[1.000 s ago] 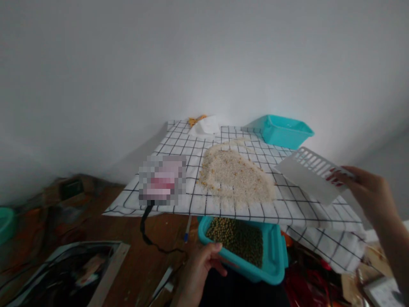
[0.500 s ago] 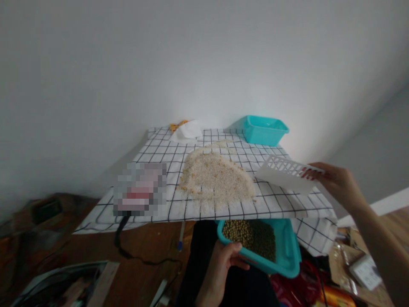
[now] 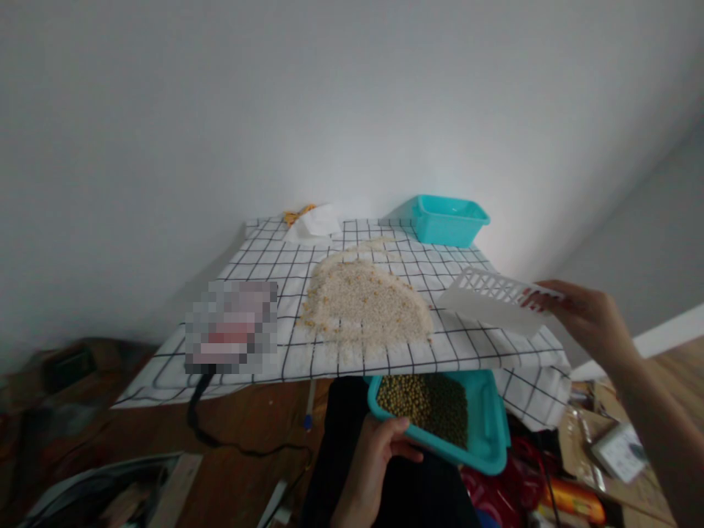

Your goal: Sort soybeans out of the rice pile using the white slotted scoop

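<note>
My left hand (image 3: 379, 447) grips the near left rim of a turquoise plastic bin (image 3: 487, 433), held below the table's front edge over my lap. Inside it, yellow soybeans (image 3: 405, 396) lie on the left beside dark green beans (image 3: 449, 411); its right part shows bare plastic. Over the right side of the table, my right hand (image 3: 577, 312) is closed on the end of a white plastic basket (image 3: 489, 315) with slotted sides, tilted above the cloth. A wide pile of pale grain (image 3: 368, 304) dotted with yellow bits is spread across the middle of the table.
A checked cloth (image 3: 264, 257) covers the table. A second turquoise bin (image 3: 451, 227) stands at the back right against the wall; a white sheet (image 3: 316, 224) lies at the back left. A blurred-out device (image 3: 231, 326) with a black strap sits front left. Boxes clutter the floor.
The view has shifted slightly, so the table and its things sit a little further left. Both hands keep the same holds on the bin and the basket.
</note>
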`<state>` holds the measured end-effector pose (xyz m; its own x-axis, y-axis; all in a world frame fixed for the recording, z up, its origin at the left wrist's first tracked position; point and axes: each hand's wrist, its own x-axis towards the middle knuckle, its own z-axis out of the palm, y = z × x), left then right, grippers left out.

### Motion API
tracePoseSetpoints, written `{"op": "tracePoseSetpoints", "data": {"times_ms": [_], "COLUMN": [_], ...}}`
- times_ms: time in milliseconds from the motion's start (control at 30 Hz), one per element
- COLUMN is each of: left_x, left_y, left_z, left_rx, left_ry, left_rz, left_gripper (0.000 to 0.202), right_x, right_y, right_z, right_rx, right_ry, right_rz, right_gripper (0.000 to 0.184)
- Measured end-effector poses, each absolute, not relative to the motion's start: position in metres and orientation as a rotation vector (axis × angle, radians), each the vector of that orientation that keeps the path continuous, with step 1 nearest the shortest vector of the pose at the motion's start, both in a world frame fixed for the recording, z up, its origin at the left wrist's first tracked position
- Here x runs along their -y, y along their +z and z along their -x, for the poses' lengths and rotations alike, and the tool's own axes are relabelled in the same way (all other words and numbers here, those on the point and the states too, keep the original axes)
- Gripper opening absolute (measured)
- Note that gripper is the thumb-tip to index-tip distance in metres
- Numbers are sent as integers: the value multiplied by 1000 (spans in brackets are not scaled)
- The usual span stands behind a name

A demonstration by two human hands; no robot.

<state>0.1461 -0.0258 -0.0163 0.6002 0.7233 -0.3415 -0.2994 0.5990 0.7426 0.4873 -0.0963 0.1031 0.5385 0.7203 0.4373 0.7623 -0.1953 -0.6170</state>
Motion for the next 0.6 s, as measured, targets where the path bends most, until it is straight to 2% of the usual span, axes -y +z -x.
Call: {"op": "tracePoseSetpoints", "data": {"times_ms": [133,400,600], "left_x": [26,19,20], "left_y": [-17,-30,-28], "left_z": [-146,-147,-146], "left_rx": [-698,-645,-655], "left_ry": [656,576,580], "left_rz": [-683,-673,-667], "left_gripper": [15,25,24], "right_x": [85,88,104], "right_y": [107,103,98], "right_z": [-486,-497,-503], "right_rx": [1214,1219,1179], "right_ry": [-32,122,120], "right_rz": [1923,1859,1880], "right_gripper": [25,18,17]}}
